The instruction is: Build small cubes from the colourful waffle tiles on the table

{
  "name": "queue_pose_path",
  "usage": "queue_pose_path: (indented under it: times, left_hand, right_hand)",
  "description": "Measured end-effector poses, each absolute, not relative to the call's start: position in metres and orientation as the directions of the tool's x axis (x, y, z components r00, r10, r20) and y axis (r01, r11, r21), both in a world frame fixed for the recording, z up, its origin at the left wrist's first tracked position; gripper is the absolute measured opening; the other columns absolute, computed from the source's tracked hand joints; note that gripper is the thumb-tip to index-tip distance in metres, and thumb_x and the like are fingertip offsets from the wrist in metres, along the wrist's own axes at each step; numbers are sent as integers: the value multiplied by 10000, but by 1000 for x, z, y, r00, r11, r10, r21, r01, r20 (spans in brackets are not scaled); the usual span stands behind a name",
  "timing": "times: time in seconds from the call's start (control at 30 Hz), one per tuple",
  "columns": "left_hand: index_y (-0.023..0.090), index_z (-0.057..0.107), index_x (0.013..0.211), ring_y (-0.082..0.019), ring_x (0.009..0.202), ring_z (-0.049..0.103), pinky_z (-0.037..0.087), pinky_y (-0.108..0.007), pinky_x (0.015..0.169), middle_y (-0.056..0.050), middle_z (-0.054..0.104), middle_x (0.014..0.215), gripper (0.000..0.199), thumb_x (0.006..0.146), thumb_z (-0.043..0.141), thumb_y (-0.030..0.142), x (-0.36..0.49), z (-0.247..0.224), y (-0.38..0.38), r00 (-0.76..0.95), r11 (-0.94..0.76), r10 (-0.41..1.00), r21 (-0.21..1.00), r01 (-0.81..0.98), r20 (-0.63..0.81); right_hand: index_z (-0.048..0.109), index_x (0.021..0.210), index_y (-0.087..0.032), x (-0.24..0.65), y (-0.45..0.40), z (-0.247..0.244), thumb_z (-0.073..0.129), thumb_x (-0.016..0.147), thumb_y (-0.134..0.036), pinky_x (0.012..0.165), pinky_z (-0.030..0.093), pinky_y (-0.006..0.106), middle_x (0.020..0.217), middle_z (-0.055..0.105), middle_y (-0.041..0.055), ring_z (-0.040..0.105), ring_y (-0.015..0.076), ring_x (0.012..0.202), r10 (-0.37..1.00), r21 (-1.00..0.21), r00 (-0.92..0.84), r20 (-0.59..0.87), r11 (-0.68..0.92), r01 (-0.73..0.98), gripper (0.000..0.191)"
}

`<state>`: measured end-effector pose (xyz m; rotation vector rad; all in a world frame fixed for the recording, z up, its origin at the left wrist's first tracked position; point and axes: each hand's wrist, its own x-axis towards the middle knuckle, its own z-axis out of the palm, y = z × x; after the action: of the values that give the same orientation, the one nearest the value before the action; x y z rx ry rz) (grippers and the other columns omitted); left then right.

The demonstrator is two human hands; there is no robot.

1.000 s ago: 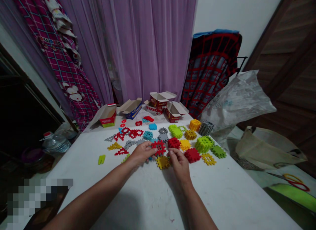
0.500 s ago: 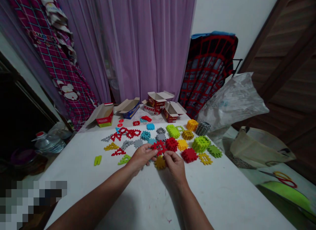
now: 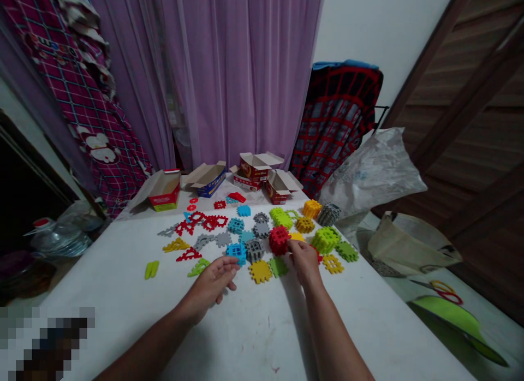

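- Left hand: open, fingers spread, holding nothing; fingertips just short of a blue waffle-block cube, lower middle of the frame.
- Right hand: fingers curled in at the centre of the spread, right beside a red waffle-block cube and over a yellow flat piece. Whether it grips anything cannot be told.
- Red waffle-block cube sits on the counter, at the middle of the frame, touching or nearly touching the right hand's fingers.
- Beside the blue cube: a gray waffle-block cube. Below them, a yellow flat piece and a green flat piece.
- Right of the hands: a lime waffle-block cube.
- Loose red, gray and yellow flat pieces lie scattered left of centre.
- Far edge of the counter: open cardboard toy boxes, with more at upper middle.
- Behind: a purple curtain. Right of the counter: a plastic bag.
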<state>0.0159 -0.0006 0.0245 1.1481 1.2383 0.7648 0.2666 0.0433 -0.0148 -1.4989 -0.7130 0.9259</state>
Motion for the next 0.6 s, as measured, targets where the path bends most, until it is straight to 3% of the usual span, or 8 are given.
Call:
queue_pose_path:
  times: [0.23, 0.6]
  left_hand:
    - [199, 623, 1119, -114, 675, 599, 270, -164, 361, -98, 669, 1112, 602, 633, 732, 537, -4, 27, -1, 164, 311, 929, 939, 146, -333]
    - [183, 597, 1142, -123, 672, 609, 278, -155, 346, -131, 669, 1162, 640, 635, 763, 535, -21, 20, -4, 132, 343, 922, 928, 147, -363]
  right_hand:
    - [605, 546, -203, 265, 44, -21, 619, 642, -515, 389, 290, 239, 425, 534, -26, 438, 123, 385, 839, -985, 526, -136, -171, 19, 327]
    - [649, 597, -203, 266, 44, -33, 498, 767, -607, 440, 388, 252, 481, 618, 10, 533, 155, 427, 832, -939, 553, 43, -156, 308, 464]
